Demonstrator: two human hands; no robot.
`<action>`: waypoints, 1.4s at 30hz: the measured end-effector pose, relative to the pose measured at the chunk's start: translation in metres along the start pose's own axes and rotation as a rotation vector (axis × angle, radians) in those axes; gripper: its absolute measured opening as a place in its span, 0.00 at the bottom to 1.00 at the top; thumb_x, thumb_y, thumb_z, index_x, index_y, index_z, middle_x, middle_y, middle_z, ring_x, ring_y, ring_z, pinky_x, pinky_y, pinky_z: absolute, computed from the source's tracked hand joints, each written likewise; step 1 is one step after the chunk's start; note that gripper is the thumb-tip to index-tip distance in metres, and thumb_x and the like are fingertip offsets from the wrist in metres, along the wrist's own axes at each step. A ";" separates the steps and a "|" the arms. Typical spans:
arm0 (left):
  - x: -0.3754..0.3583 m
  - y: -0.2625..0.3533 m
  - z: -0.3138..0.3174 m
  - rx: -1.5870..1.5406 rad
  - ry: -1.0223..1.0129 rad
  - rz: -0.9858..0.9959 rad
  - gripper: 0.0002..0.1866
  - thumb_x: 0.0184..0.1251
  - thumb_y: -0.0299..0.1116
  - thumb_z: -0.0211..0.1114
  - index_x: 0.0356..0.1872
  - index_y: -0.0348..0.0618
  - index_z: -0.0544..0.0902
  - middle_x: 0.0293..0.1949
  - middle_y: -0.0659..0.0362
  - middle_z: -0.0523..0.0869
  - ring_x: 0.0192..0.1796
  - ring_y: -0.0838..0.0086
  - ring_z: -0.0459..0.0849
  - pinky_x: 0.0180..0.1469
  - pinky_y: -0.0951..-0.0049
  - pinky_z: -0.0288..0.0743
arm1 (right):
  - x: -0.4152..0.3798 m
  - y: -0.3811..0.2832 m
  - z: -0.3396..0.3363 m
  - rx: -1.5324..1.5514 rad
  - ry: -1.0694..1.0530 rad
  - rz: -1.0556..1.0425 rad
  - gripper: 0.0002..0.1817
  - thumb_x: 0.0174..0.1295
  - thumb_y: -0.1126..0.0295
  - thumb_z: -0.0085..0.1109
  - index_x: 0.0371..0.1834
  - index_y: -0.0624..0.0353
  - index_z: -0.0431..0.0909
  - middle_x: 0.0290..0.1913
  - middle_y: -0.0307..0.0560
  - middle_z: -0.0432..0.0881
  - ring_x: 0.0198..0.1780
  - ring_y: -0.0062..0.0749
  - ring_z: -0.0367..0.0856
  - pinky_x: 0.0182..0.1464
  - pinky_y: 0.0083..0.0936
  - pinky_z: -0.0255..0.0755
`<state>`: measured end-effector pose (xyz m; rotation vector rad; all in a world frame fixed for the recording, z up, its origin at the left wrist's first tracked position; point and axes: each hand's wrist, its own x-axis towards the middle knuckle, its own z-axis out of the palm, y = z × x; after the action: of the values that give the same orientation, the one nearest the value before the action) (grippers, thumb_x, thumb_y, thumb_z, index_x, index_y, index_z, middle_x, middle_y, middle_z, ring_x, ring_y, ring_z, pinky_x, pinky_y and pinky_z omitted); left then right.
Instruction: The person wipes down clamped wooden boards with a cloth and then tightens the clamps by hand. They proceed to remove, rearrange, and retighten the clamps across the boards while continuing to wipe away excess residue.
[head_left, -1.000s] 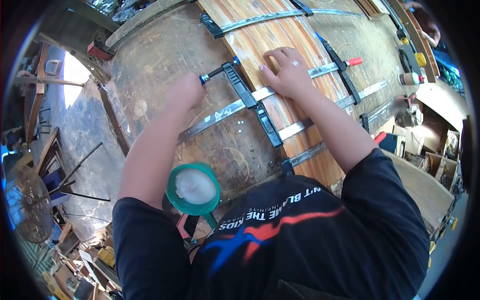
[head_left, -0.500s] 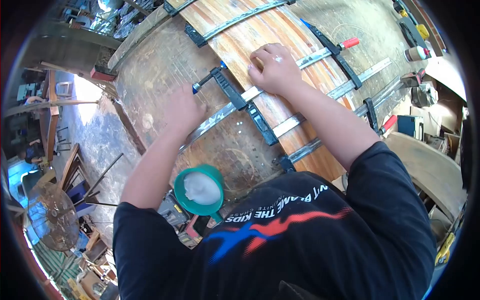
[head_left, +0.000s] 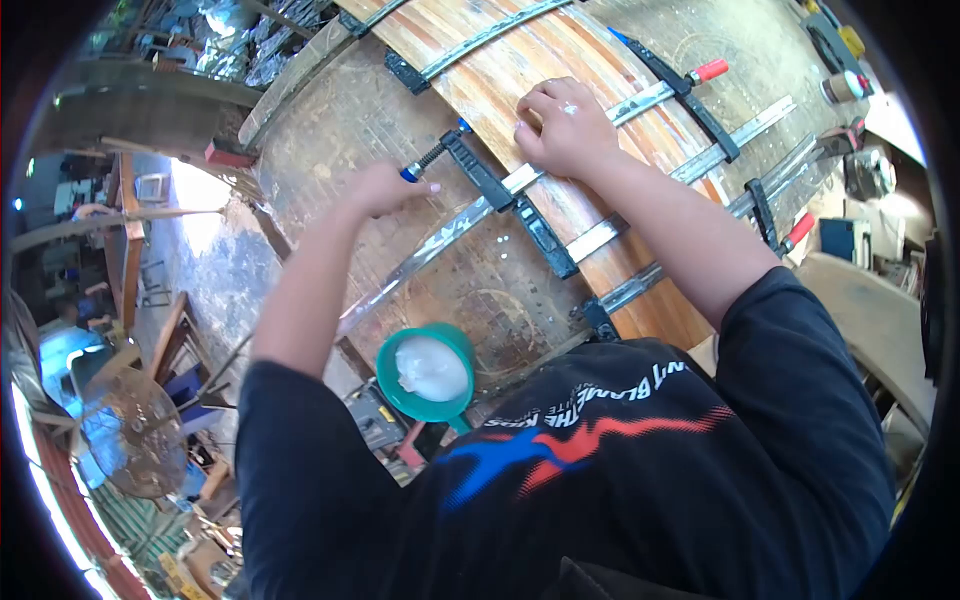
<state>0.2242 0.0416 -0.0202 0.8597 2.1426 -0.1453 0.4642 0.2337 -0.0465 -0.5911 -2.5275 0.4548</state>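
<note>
My left hand (head_left: 385,190) is closed around the handle end of a bar clamp (head_left: 475,172), beside its threaded screw and blue collar. The handle itself is hidden in my fist. On the glued-up wood panel (head_left: 500,80), made of strips in mixed brown tones, my right hand (head_left: 570,130) lies with curled fingers over the same clamp's steel bar. White smears, like glue, show on the back of that hand. Further clamps cross the panel, among them one with a red handle (head_left: 710,71). White drops dot the bench near the clamp.
A green cup (head_left: 425,375) with white paste stands near my body at the worktable's (head_left: 330,150) edge. Right of the panel are another red clamp handle (head_left: 798,232) and a bottle (head_left: 846,87). A fan (head_left: 130,435) stands on the floor at left.
The whole view has shifted slightly, so things sit further right. My left hand has turned at the handle, with its wrist now more bent. My right hand stays on the panel.
</note>
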 end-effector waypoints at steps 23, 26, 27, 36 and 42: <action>-0.015 -0.010 0.069 0.253 0.785 0.289 0.30 0.72 0.62 0.68 0.48 0.40 0.81 0.33 0.44 0.90 0.40 0.43 0.89 0.46 0.48 0.83 | -0.003 0.006 0.003 0.006 0.116 -0.058 0.09 0.59 0.60 0.65 0.36 0.51 0.86 0.44 0.42 0.85 0.55 0.39 0.82 0.62 0.37 0.74; 0.003 -0.006 0.050 0.276 0.536 0.117 0.33 0.74 0.66 0.62 0.45 0.39 0.81 0.31 0.48 0.89 0.33 0.48 0.88 0.43 0.49 0.83 | -0.004 0.009 0.003 0.010 0.122 -0.057 0.10 0.59 0.60 0.65 0.38 0.51 0.86 0.47 0.43 0.85 0.54 0.42 0.82 0.62 0.39 0.75; 0.014 -0.017 0.043 0.223 0.381 0.177 0.32 0.75 0.67 0.61 0.45 0.40 0.81 0.30 0.51 0.88 0.31 0.53 0.88 0.40 0.51 0.82 | -0.004 0.007 0.004 0.015 0.115 -0.046 0.10 0.59 0.60 0.65 0.39 0.51 0.86 0.48 0.44 0.86 0.54 0.44 0.82 0.62 0.40 0.75; 0.045 -0.048 0.002 -0.520 -0.229 0.148 0.28 0.81 0.62 0.58 0.52 0.44 0.83 0.27 0.60 0.84 0.27 0.73 0.85 0.30 0.63 0.78 | -0.003 0.007 0.001 0.040 0.121 -0.039 0.10 0.59 0.62 0.66 0.40 0.52 0.87 0.48 0.43 0.86 0.54 0.43 0.83 0.61 0.39 0.77; -0.019 -0.007 0.067 0.177 0.727 0.330 0.27 0.76 0.56 0.66 0.53 0.39 0.83 0.40 0.41 0.90 0.40 0.44 0.90 0.45 0.50 0.82 | -0.004 0.007 0.003 0.040 0.129 -0.043 0.09 0.59 0.62 0.66 0.39 0.52 0.87 0.47 0.43 0.86 0.54 0.43 0.84 0.61 0.39 0.77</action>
<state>0.2719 0.0011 -0.0525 1.5324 2.6221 0.1805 0.4681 0.2376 -0.0531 -0.5323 -2.3987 0.4362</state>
